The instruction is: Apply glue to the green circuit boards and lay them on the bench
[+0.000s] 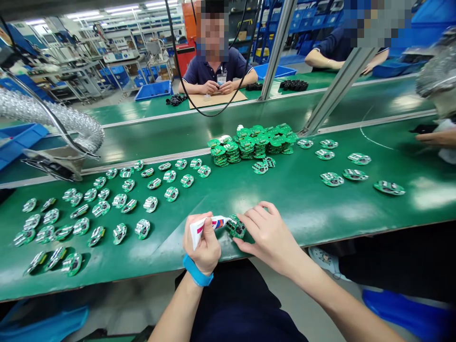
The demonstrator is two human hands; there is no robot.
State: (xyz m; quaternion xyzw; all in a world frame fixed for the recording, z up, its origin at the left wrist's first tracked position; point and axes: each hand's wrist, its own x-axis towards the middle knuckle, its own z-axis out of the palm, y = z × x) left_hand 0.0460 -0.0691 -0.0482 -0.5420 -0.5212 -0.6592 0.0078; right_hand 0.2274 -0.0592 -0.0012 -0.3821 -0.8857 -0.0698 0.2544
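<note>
My left hand (203, 242), with a blue band at the wrist, is wrapped round a white squeeze tube (218, 222) with a red and blue print. The tube's nozzle points right and reaches the upper left edge of a round green circuit board (235, 227). That board lies near the table's front edge, dark parts facing up. Fingers and thumb of my right hand (265, 232) hold the board at its right edge; the exact fingertip contact is partly hidden.
Many loose circuit boards (119, 200) are spread over the green table (199, 204) on the left, others (332, 179) on the right. Stacked boards (254, 145) stand at the back. A metal post (331, 95) and a silver duct (53, 114) rise nearby. Co-workers (217, 76) sit opposite.
</note>
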